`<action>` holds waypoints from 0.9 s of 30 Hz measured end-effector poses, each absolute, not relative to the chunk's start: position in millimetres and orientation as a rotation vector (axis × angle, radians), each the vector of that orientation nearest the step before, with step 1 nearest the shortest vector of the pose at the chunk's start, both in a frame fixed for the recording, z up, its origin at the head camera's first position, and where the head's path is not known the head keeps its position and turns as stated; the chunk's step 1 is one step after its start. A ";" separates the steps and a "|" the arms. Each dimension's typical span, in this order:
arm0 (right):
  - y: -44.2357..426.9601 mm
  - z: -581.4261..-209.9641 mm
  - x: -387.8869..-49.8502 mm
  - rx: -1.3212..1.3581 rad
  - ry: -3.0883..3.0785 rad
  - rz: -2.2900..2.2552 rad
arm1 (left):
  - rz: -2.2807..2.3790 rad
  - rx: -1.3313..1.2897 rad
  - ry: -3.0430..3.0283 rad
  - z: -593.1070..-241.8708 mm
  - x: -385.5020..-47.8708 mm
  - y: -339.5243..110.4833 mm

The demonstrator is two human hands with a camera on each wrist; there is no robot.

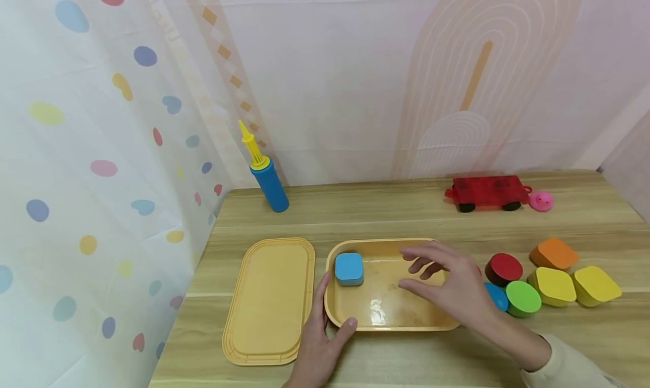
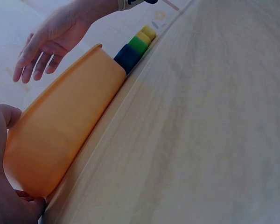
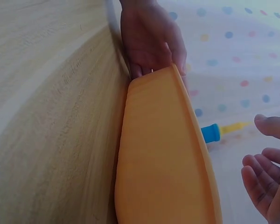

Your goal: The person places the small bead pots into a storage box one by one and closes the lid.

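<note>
My left hand [image 1: 320, 343] holds the left end of a yellow-orange plastic box [image 1: 391, 327], thumb at the front corner and fingers along the left side. In the left wrist view, the box wall [image 2: 70, 121] stands upright on the table. A light-blue rounded-square block [image 1: 348, 268] sits inside, near the left end. Over the right part of the box hovers my right hand [image 1: 452, 283], fingers loosely bent and apart from the thumb, nothing between them. The right wrist view has the left hand [image 3: 151, 39] at the box's far end.
A flat matching lid [image 1: 274, 298] lies left of the box. Right of it cluster a dark-red block [image 1: 504, 269], green block [image 1: 523, 299], blue block [image 1: 495, 296], orange block [image 1: 553, 253] and yellow blocks [image 1: 552, 286]. Behind are a blue-yellow hand pump [image 1: 271, 185], red toy wagon [image 1: 490, 192] and pink toy [image 1: 541, 201].
</note>
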State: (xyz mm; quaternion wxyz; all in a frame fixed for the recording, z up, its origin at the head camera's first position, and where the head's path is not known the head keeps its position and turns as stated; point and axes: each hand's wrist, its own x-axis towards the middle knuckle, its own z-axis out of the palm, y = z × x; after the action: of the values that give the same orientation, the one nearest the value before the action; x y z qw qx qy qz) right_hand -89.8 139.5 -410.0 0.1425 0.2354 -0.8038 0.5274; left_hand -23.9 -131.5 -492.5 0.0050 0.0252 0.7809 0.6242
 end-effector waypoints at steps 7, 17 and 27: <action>149.6 -408.0 -82.9 0.684 -2.268 1.526 | 1.963 0.105 2.454 -490.9 -23.0 -131.4; 163.8 -413.4 -74.3 0.721 -2.217 1.512 | 1.966 0.099 2.446 -490.7 -22.7 -131.8; 182.2 -423.2 -62.2 0.695 -2.209 1.544 | 1.960 0.120 2.452 -490.4 -23.0 -132.4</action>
State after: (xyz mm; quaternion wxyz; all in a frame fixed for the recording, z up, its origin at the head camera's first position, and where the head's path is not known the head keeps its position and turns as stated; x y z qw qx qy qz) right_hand -62.2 182.2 -423.2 0.1784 0.2456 -0.7809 0.5459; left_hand -23.0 -132.4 -490.4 0.0001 0.0381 0.7805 0.6240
